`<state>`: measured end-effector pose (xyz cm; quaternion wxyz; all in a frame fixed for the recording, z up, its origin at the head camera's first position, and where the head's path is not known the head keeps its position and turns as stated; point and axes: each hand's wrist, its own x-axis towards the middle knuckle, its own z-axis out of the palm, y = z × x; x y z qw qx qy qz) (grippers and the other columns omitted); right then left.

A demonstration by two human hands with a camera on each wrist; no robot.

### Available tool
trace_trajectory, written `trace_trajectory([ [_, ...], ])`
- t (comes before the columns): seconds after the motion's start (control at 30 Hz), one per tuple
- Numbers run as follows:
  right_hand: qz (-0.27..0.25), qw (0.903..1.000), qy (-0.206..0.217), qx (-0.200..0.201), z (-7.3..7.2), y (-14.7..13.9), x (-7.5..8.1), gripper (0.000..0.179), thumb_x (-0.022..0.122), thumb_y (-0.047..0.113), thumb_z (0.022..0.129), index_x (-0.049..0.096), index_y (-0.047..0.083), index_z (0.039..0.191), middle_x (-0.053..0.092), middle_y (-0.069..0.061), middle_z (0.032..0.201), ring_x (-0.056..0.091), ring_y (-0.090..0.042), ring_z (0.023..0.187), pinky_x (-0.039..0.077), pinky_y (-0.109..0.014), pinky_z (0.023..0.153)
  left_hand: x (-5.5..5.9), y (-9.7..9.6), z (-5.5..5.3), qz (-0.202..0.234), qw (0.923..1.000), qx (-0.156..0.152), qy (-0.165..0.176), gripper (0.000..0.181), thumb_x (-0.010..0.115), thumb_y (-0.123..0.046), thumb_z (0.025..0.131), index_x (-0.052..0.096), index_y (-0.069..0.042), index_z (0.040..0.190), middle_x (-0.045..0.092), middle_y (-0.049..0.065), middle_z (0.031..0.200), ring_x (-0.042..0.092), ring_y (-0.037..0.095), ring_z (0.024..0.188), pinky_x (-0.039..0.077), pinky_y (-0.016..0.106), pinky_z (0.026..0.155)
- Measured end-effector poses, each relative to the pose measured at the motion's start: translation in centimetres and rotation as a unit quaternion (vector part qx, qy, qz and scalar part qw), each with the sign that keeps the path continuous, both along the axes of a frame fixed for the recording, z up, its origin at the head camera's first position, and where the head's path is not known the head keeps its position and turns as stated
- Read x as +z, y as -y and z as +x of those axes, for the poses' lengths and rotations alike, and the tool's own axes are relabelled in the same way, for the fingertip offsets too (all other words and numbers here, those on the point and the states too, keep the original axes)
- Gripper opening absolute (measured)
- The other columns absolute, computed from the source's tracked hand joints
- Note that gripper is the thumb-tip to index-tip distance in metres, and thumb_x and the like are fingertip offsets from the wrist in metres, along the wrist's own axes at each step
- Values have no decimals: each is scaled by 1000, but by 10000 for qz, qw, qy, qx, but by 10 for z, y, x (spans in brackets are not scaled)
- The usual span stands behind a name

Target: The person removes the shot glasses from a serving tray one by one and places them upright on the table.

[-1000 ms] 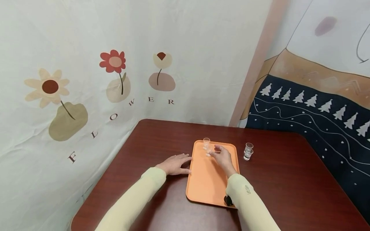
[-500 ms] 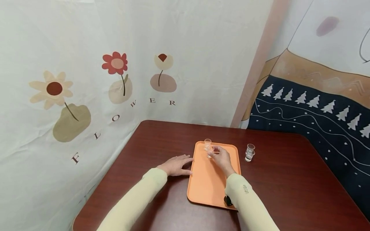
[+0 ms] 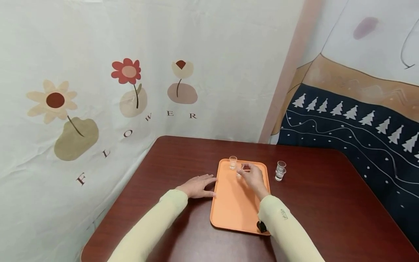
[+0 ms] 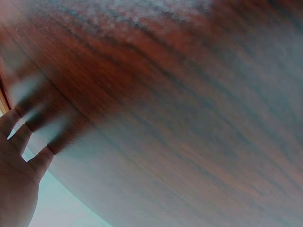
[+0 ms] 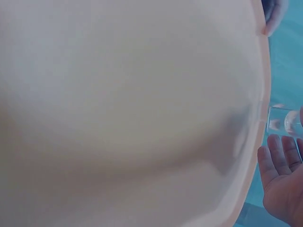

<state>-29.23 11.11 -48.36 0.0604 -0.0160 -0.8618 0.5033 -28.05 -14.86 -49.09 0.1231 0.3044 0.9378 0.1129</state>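
Observation:
My right hand (image 3: 252, 179) pinches a small clear shot glass (image 3: 239, 174) between thumb and fingers over the far part of the orange tray (image 3: 234, 207). Its fingers partly cover the glass. In the right wrist view the same glass (image 5: 280, 121) shows beside the fingers of the right hand (image 5: 284, 182). Another clear shot glass (image 3: 232, 163) stands upright at the tray's far left corner, just left of the held one. My left hand (image 3: 198, 186) lies on the table with fingers spread, its fingertips at the tray's left edge. The left wrist view shows part of that hand (image 4: 19, 165).
Two more shot glasses (image 3: 279, 174) stand close together on the dark red-brown table (image 3: 314, 203), right of the tray. A printed cloth (image 3: 222, 72) hangs behind the table's far edge.
The right hand has shifted slightly right with the shot glass, widening the gap to the glass at the corner. The left hand stays where it was.

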Motion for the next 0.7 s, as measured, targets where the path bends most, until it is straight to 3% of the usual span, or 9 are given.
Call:
trace_trajectory([
  [0.33, -54, 9991, -161, -381, 7, -26, 15, 27, 77, 22, 88, 67, 6, 109, 71, -11, 104, 70, -25, 96, 55, -35, 77, -1, 1, -3, 10, 10000, -18, 14, 74, 59, -59, 93, 41, -19, 153, 36, 12, 157, 29, 28, 146, 28, 50, 115],
  [0.53, -308, 9985, -155, -434, 16, -46, 20, 29, 75, 23, 91, 64, 5, 110, 67, -14, 109, 66, -29, 102, 53, -34, 78, 2, 2, -3, 31, 10000, 15, 68, 74, 59, -60, 92, 41, -21, 152, 36, 11, 157, 29, 28, 146, 28, 50, 115],
  [0.7, -41, 9965, -229, -807, 24, -64, 21, 32, 76, 29, 89, 66, 6, 109, 68, -13, 106, 64, -27, 99, 52, -34, 78, 1, -1, -3, 55, 10000, -27, 59, 75, 60, -59, 92, 41, -20, 153, 36, 12, 156, 29, 28, 146, 28, 50, 115],
])
